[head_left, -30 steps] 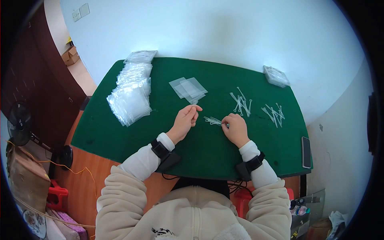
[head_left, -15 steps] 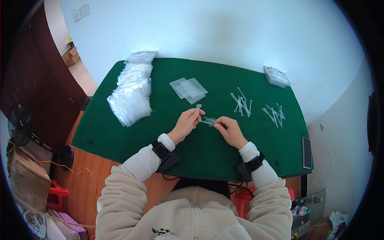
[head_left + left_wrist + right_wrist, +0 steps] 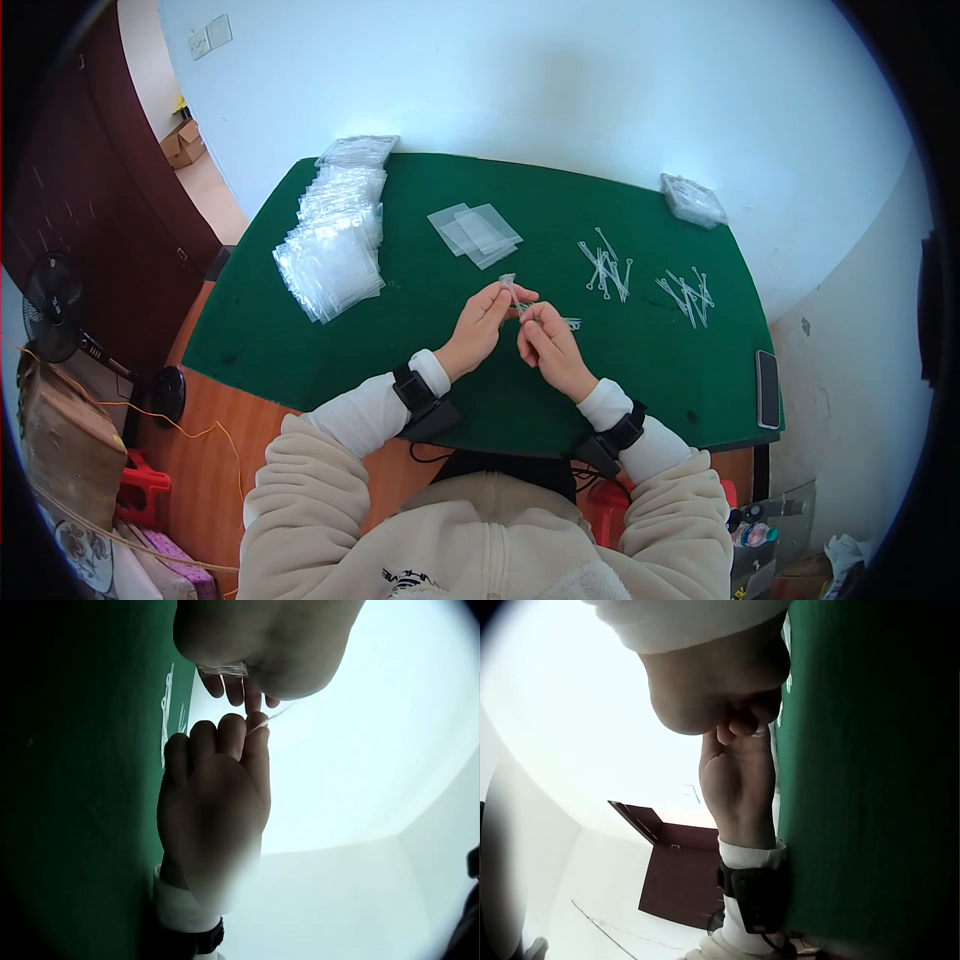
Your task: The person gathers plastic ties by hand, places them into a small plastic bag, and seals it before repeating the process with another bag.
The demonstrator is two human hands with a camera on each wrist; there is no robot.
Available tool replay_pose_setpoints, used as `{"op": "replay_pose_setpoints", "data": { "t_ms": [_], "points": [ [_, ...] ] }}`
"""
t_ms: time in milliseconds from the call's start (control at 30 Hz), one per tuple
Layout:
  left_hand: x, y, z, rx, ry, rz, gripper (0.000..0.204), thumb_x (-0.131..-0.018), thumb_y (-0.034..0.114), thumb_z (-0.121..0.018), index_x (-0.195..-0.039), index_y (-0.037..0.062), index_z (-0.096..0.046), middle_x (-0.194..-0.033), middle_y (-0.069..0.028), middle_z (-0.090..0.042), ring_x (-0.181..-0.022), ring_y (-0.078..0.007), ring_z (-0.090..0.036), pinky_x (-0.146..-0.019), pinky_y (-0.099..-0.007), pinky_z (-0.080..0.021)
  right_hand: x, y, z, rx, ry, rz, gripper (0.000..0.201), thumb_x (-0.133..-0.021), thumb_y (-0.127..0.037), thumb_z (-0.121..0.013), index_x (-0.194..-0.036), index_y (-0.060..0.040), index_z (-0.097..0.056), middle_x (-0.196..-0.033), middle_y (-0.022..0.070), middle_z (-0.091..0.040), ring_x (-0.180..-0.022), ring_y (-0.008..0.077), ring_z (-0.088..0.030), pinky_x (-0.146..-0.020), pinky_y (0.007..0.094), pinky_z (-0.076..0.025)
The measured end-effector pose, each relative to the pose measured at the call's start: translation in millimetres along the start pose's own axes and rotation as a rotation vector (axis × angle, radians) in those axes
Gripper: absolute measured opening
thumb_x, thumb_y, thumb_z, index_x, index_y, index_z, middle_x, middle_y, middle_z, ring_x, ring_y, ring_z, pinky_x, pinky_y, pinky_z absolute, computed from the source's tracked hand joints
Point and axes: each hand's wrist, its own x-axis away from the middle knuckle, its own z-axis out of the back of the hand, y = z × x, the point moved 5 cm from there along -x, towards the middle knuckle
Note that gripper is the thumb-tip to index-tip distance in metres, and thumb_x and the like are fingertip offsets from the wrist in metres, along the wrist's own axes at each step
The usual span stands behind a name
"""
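Over the middle of the green table (image 3: pixel 300 340) my two hands meet. My left hand (image 3: pixel 508 296) pinches a small clear plastic bag (image 3: pixel 508 282), whose edge also shows under that hand's fingers as the clear bag (image 3: pixel 223 669) in the left wrist view. Just to its right, my right hand (image 3: pixel 530 314) pinches a few thin clear plastic ties (image 3: pixel 571 322) whose ends stick out to the right. One tie (image 3: pixel 271 717) runs from the right hand's fingertips (image 3: pixel 251 724) toward the left hand. The right wrist view shows both hands touching, the ties hidden.
A long overlapping stack of clear bags (image 3: pixel 332 240) lies at the table's left. A few flat bags (image 3: pixel 476 232) lie just beyond my hands. Two loose piles of ties (image 3: pixel 605 265) (image 3: pixel 688 290) lie at right, a small bag stack (image 3: pixel 690 198) at the far right corner, a phone (image 3: pixel 767 375) near the right edge.
My right hand has carried the ties left, off the table, up to my left hand. The left hand has lifted slightly with the small bag. The two hands now touch.
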Motion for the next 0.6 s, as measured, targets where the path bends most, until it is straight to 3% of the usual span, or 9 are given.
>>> {"op": "replay_pose_setpoints", "data": {
  "t_ms": [133,333,467,600],
  "points": [
    [3.0,1.4,-4.4,0.104,-0.027,0.017,0.029,-0.099,0.023,-0.037,-0.105,0.0,-0.053,-0.114,-0.0119,-0.056,-0.105,-0.0193,-0.053,-0.094,-0.0329,-0.041,-1.3,-0.7,8.4,0.087,0.052,0.074,0.012,-0.094,-0.018,-0.042,-0.097,-0.0062,-0.044,-0.061,0.001,-0.05,-0.049,0.0065,-0.043,-0.045,0.019,-0.034],
    [4.5,3.8,-8.8,0.145,-0.05,0.016,0.029,-0.099,0.022,-0.036,-0.107,-0.0007,-0.053,-0.117,-0.0136,-0.055,-0.11,-0.0207,-0.052,-0.096,-0.0343,-0.04,-1.0,-1.5,4.4,0.132,0.008,-0.023,0.015,-0.096,-0.02,-0.038,-0.094,-0.0063,-0.044,-0.062,0.0033,-0.054,-0.044,0.0074,-0.045,-0.042,0.0182,-0.035],
    [5.0,7.6,-9.6,0.049,-0.066,-0.044,0.028,-0.099,0.017,-0.034,-0.109,0.0002,-0.053,-0.108,-0.0106,-0.059,-0.1,-0.0156,-0.055,-0.092,-0.0297,-0.042,1.0,4.8,2.3,0.188,-0.068,-0.093,0.019,-0.097,-0.022,-0.036,-0.091,-0.0058,-0.046,-0.062,0.004,-0.055,-0.043,0.0078,-0.047,-0.04,0.0178,-0.035],
    [5.9,8.9,-10.5,-0.02,-0.137,-0.073,0.028,-0.098,0.018,-0.036,-0.108,-0.0011,-0.053,-0.115,-0.0126,-0.057,-0.107,-0.0185,-0.054,-0.095,-0.0321,-0.041,0.4,12.3,5.2,0.21,-0.092,-0.127,0.023,-0.097,-0.023,-0.037,-0.09,-0.0049,-0.049,-0.061,0.0038,-0.055,-0.044,0.0079,-0.048,-0.04,0.0181,-0.036]
  ]
}}
